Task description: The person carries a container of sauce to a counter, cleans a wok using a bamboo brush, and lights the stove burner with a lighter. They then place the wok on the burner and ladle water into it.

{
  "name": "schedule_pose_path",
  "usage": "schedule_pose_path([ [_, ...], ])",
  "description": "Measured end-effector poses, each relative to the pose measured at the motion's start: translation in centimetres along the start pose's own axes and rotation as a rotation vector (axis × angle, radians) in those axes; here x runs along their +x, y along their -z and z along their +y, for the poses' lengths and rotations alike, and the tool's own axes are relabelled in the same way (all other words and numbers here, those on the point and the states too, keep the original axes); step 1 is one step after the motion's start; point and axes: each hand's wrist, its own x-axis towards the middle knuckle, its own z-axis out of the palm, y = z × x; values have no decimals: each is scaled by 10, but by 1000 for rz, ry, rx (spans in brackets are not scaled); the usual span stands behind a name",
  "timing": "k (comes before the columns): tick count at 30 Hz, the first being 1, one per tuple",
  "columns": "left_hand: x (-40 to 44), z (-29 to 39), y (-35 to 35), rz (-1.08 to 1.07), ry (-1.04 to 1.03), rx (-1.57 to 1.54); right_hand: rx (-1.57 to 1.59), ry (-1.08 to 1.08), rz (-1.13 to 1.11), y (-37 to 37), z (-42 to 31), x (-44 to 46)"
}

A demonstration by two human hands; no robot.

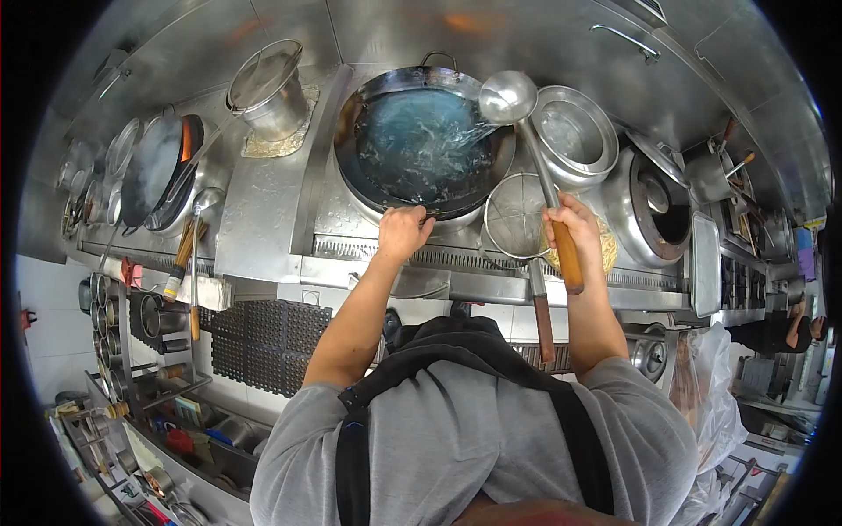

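A large wok (pixel 351 167) sits on the range in front of me, with churning, bluish-looking liquid (pixel 421 131) in it. My left hand (pixel 403 232) is closed at the wok's near edge, seemingly around its handle there. In my right hand (pixel 577 230) is the wooden handle of a long ladle (pixel 509 96). The ladle's bowl hangs over the wok's right rim, and a splash of liquid shows just below it. Close to my right hand, a round wire strainer (pixel 513 215) with a wooden handle lies between the wok and a metal pot (pixel 577 131).
Left of the wok stands a bucket-like metal pot (pixel 272 96) with a strainer on top. Farther left is a steaming wok (pixel 151 171). A wide-mouthed pot (pixel 653 206) stands at right. A black rubber mat (pixel 259 346) covers floor below. Another person (pixel 781 333) is at far right.
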Motion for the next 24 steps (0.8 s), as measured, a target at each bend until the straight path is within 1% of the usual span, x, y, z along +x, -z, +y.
schedule_pose_path([
  [1, 0, 0, -1, 9, 2, -3, -69, 11, -25, 6, 0, 3],
  [2, 0, 0, -1, 16, 3, -6, -66, 7, -23, 15, 1, 10],
  [4, 1, 2, -2, 36, -5, -4, -285, 85, 5, 45, 4, 33],
  [6, 2, 4, -1, 71, -19, 9, -518, 221, 150, 82, 18, 72],
  [8, 3, 5, -1, 50, -18, 16, -1072, 498, 319, 138, 42, 123],
  [9, 3, 5, -1, 35, -10, 18, -1064, 493, 318, 152, 46, 140],
  [11, 4, 5, -2, 38, -5, 20, -1317, 317, 438, 168, 49, 171],
  [12, 4, 6, -3, 47, 0, 14, -1308, 314, 432, 171, 48, 184],
  [14, 5, 8, -5, 38, 18, 33, -1131, -102, 390, 174, 47, 210],
  [15, 5, 9, -5, 32, 33, 43, -1125, -103, 378, 177, 57, 224],
  [17, 7, 10, -3, 25, 38, 61, -416, -202, 318, 176, 78, 247],
  [18, 6, 11, -3, 19, 37, 65, -161, -159, 303, 162, 79, 240],
  [19, 6, 13, -3, 20, 39, 72, -157, -160, 297, 150, 74, 235],
  [21, 6, 12, -4, 14, 51, 67, 128, -190, 359, 132, 65, 229],
  [22, 7, 12, -4, 18, 48, 74, 365, -78, 365, 125, 67, 225],
  [23, 7, 12, -3, 9, 50, 76, 370, -74, 361, 122, 66, 219],
  [24, 7, 12, -3, -1, 52, 76, 457, -21, 342, 119, 64, 213],
])
